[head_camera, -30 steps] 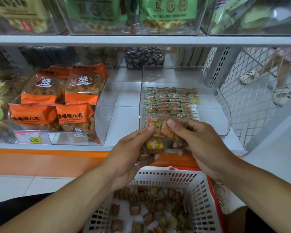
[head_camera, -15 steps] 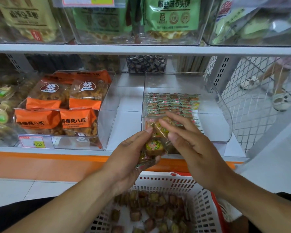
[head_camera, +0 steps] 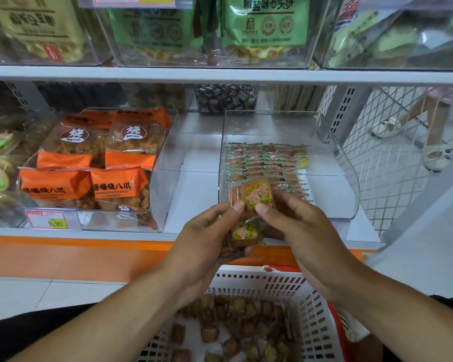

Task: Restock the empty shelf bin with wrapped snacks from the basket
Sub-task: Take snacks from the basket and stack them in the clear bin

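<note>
Wrapped snacks, small brown squares in clear film with round yellow-green labels, appear in three places in the head view. One upright snack (head_camera: 253, 195) is pinched between the thumb tips of both hands, right in front of the clear plastic shelf bin (head_camera: 347, 163), touching or just before its front wall. The left hand (head_camera: 207, 246) has its grip closed on this snack and also holds a small stack of further wrapped snacks (head_camera: 242, 235) against its fingers, below the raised one. The right hand (head_camera: 302, 231) has its grip clamped on the raised snack from the other side, fingers curled behind it.

Inside the bin, neat rows of the same snacks (head_camera: 268, 163) cover the rear and middle of its floor; the right part is bare. The bin stands on a white shelf (head_camera: 194, 194) with an orange front edge.

Below the hands, a white perforated plastic basket (head_camera: 317, 320) with a red rim holds many loose snacks (head_camera: 233, 325).

To the left, another clear bin (head_camera: 165, 194) holds orange-and-clear snack bags (head_camera: 120, 184), with a price tag (head_camera: 51, 220) at its front.
</note>
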